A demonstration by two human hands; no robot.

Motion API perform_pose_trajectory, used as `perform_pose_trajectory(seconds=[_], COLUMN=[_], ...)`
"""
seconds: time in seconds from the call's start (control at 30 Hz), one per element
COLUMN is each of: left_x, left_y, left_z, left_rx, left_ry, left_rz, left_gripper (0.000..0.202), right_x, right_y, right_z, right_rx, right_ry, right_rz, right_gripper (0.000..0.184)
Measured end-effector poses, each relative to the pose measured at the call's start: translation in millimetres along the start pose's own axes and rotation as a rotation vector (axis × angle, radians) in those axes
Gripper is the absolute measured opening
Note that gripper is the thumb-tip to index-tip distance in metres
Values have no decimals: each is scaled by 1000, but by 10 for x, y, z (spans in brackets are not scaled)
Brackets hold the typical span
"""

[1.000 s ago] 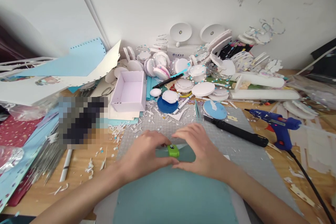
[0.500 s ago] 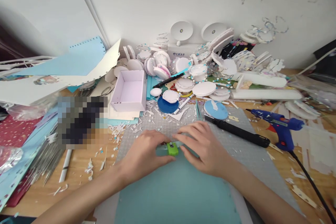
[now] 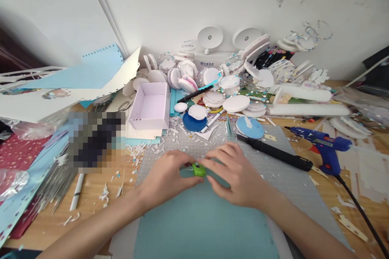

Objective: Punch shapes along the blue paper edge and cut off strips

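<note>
A small green paper punch (image 3: 199,169) sits at the far edge of a light blue sheet of paper (image 3: 203,226). My left hand (image 3: 170,174) is closed around the punch from the left, its thumb on the near side and its fingers on the far side. Close by on the right, my right hand (image 3: 234,176) has its fingers spread, with the index fingertip at the punch's top corner and the thumb apart from it. The paper edge inside the punch is hidden.
A grey cutting mat (image 3: 291,194) lies beneath, sprinkled with paper scraps. A lilac box (image 3: 148,107), white foam discs (image 3: 236,103), a black tool (image 3: 276,153) and a blue glue gun (image 3: 328,145) surround the work area. Bundled wires (image 3: 57,182) lie left.
The green punch has tilted and shifted slightly left, with my left thumb now up against it. My right fingers have moved slightly; the clear strip beside them no longer shows.
</note>
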State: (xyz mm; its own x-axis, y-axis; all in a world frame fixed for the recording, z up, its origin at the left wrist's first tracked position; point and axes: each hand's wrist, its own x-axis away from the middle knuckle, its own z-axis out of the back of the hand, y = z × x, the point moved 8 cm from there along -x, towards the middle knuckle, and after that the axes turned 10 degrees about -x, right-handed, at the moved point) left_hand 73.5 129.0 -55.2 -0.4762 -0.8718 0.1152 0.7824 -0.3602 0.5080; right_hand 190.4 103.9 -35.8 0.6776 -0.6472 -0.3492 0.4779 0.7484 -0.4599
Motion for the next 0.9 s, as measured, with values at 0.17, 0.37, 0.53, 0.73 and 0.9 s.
perform_pose_trajectory(seconds=[0.17, 0.37, 0.53, 0.73, 0.9], left_x=[-3, -16, -22, -26, -38], left_y=[-20, -44, -64, -92, -96], left_z=[-7, -22, -29, -48, -24], left_rx=[3, 68, 111, 126, 41], left_ry=[-11, -79, -89, -90, -96], left_rz=[35, 125, 170, 182, 205], left_gripper=[18, 18, 19, 19, 26], right_x=[17, 3, -7, -4, 3], right_y=[32, 23, 58, 63, 48], right_z=[-64, -55, -84, -54, -142], right_rx=[37, 52, 86, 60, 8], right_ry=[-48, -54, -86, -60, -112], right_rz=[-42, -28, -71, -82, -66], right_gripper=[35, 36, 36, 38, 43])
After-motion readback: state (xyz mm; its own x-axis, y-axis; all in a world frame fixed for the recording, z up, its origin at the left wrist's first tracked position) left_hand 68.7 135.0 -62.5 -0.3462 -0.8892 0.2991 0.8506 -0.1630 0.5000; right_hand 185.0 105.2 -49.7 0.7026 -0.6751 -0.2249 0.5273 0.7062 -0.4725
